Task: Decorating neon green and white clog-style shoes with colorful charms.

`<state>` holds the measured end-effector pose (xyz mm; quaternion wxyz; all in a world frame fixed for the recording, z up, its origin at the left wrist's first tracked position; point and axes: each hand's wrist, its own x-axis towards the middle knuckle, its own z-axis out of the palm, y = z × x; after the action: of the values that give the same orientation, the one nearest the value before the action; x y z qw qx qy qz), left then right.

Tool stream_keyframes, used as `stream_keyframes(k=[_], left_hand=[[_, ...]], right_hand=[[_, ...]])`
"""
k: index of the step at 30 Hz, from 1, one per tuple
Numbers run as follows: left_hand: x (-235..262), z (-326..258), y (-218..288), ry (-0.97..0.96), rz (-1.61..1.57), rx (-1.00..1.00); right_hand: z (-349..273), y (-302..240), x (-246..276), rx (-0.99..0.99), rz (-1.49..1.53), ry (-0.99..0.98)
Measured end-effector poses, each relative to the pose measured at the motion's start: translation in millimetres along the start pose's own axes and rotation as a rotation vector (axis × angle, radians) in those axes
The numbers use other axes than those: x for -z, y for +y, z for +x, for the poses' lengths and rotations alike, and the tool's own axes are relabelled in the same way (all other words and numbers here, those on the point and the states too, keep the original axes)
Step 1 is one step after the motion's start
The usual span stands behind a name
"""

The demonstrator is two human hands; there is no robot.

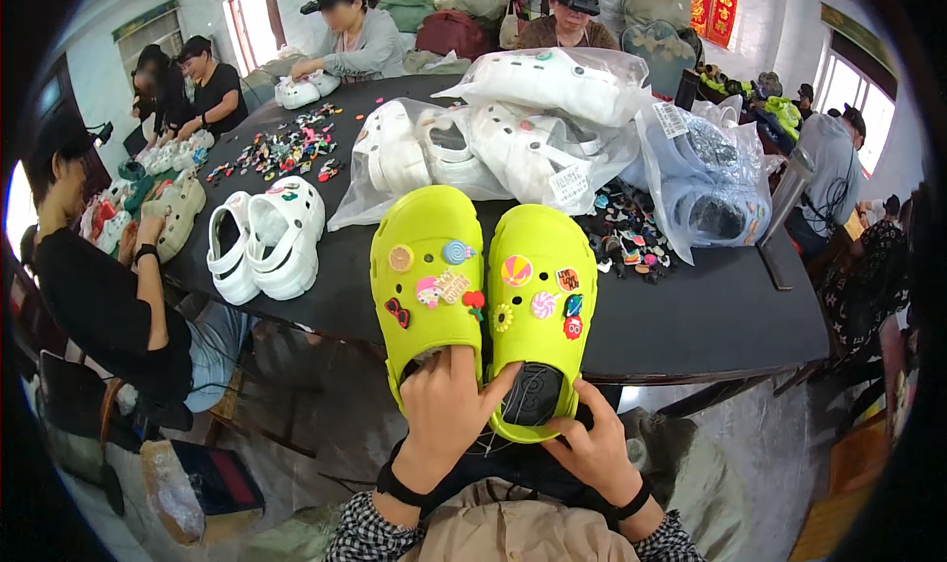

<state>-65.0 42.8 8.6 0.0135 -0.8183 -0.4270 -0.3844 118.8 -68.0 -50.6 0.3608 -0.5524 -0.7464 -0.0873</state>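
A pair of lime-green clogs is held up side by side in front of me, toes pointing away. The left clog (429,232) and the right clog (541,239) both carry several colourful charms on their uppers, among them a pink-and-white swirl candy (544,305) and red sunglasses (397,313). My left hand (446,414) has its fingers inside the left clog's opening, and its thumb reaches to the right clog's inner edge. At the heel rim of the right clog, my right hand (597,449) grips with thumb and fingers. The fingertips inside the left clog are hidden.
A white pair of clogs (286,232) stands on the dark table (691,320). Loose charms (281,153) are scattered behind it, with another heap (631,232) at right. Bagged white clogs (557,84) and bagged blue clogs (715,187) lie beyond. Several people sit around the table.
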Motion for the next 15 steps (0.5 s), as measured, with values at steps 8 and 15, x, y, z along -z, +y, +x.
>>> stream_keyframes(k=[8,15], left_hand=[[-9,0,1,0.038,-0.022,0.123],[-13,-5,2,0.066,-0.008,0.126]], right_hand=[[30,-14,29,-0.029,0.062,-0.159],[63,-13,70,-0.322,0.514,-0.053]])
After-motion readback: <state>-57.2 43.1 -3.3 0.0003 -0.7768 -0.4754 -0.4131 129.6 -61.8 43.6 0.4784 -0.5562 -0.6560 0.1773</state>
